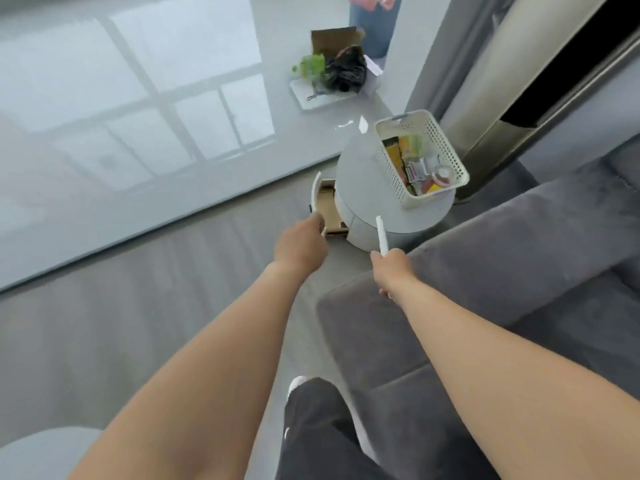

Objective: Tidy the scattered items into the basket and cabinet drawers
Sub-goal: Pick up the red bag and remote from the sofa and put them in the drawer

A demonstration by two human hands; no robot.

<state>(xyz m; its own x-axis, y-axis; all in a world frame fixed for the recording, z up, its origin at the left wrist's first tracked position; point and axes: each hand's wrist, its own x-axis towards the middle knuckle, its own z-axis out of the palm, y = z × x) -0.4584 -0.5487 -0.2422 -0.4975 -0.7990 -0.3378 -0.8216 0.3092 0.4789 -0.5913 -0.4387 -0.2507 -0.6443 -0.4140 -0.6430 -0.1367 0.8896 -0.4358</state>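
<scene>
Two hands reach forward: the left hand sits at the front edge of the one open drawer, fingers curled out of sight, so its grip cannot be told; the right hand grips one white stick, pointing up. One round cabinet carries one white basket, filled with blurred small items. A grey sofa crowds the right; open floor lies left.

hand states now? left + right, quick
Left hand: at the open drawer front, fingers curled; grip on it cannot be told.
Right hand: grip closed on a white stick-like item.
</scene>
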